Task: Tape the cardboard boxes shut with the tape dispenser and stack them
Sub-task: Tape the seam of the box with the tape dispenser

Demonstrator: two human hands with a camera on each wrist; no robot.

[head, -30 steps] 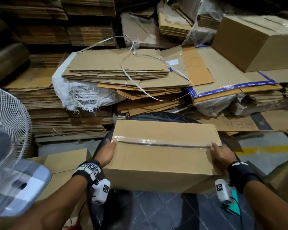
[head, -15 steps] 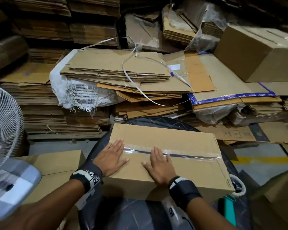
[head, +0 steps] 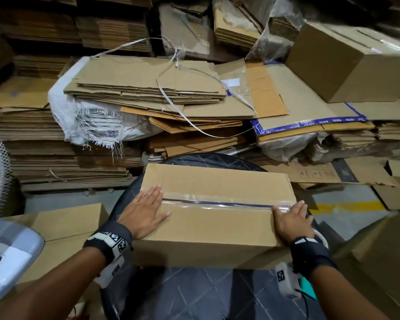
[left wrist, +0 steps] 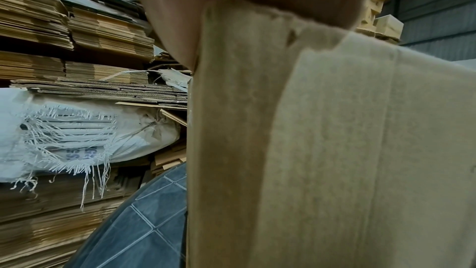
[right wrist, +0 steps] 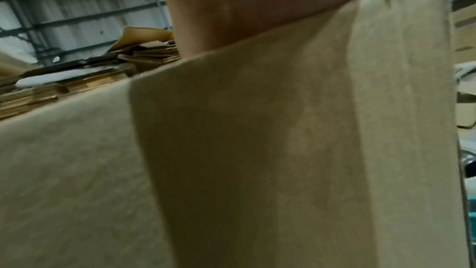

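Observation:
A long brown cardboard box [head: 217, 225] lies on a dark round table [head: 194, 294], its top flaps closed under a strip of clear tape [head: 217, 203] along the seam. My left hand [head: 146, 210] lies flat on the tape's left end, fingers straight. At the box's right end my right hand [head: 290, 221] presses flat over the tape, fingers straight. Both wrist views are filled by the box's side [left wrist: 335, 150] [right wrist: 231, 160] with a palm above. A teal tape dispenser [head: 306, 288] peeks out below my right wrist.
Stacks of flattened cardboard [head: 148, 95] and a torn white sack [head: 97, 121] crowd the far side. A taped box [head: 356, 63] sits at the back right. A flat box [head: 62, 229] lies at the left beside a white fan [head: 0, 204].
My right hand has slid along the tape from the box's middle to its right end. The left hand stays flat at the left end.

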